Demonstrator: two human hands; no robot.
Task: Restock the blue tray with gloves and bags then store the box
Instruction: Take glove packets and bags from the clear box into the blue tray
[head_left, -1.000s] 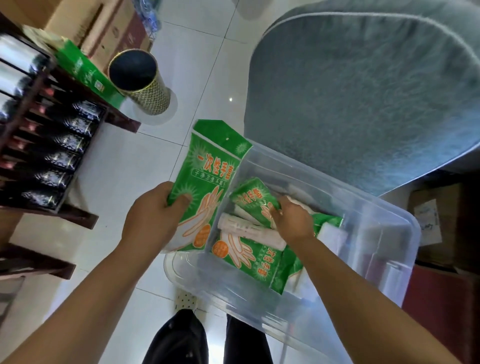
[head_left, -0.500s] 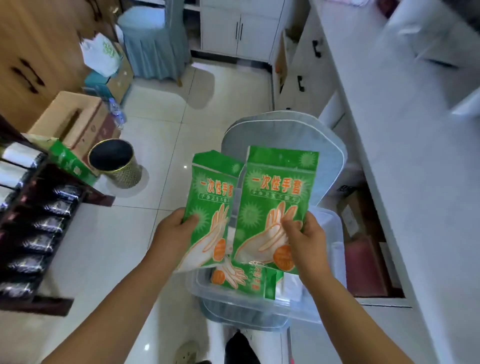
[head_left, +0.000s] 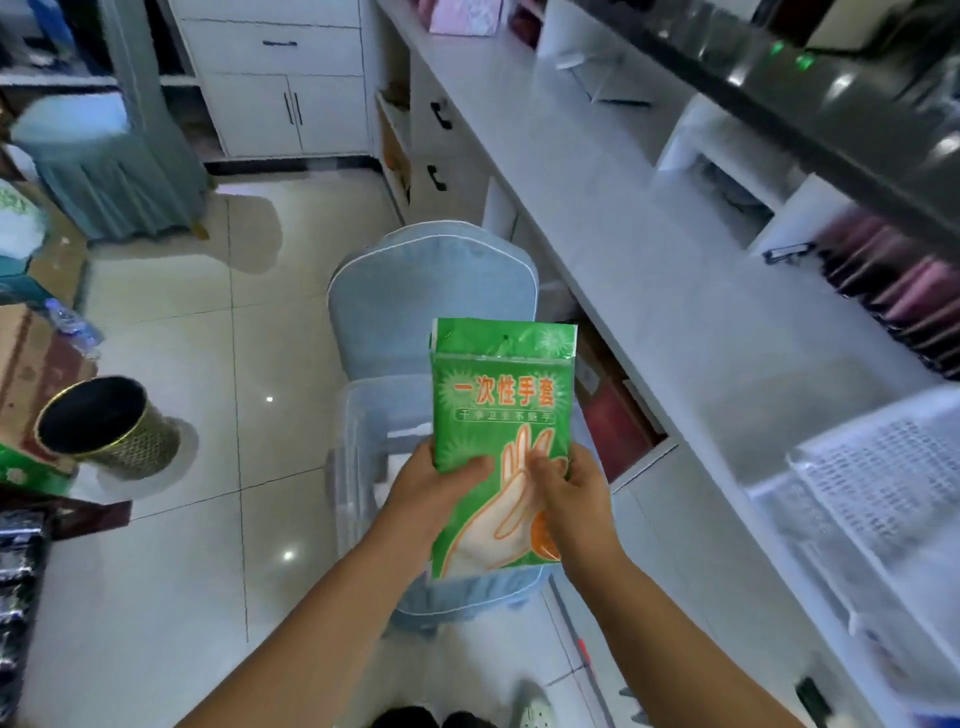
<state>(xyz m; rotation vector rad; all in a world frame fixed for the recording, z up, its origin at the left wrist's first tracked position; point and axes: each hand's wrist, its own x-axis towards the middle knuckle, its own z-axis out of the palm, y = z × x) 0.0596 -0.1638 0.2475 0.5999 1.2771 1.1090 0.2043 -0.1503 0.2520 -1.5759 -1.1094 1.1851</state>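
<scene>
Now that you have closed the two green glove packets (head_left: 504, 395) into one stack in the lower middle of the frame, where half a second ago they stood side by side, your left hand (head_left: 434, 491) grips the stack's left edge and your right hand (head_left: 576, 486) pinches its right edge, so the gloves look ready to go to the tray. The clear box (head_left: 358, 441) sits just below them on the chair (head_left: 431, 280), its contents hidden behind packets and hands. No blue tray can be picked out, since the right side along the white counter (head_left: 597, 218) is smeared by blur.
</scene>
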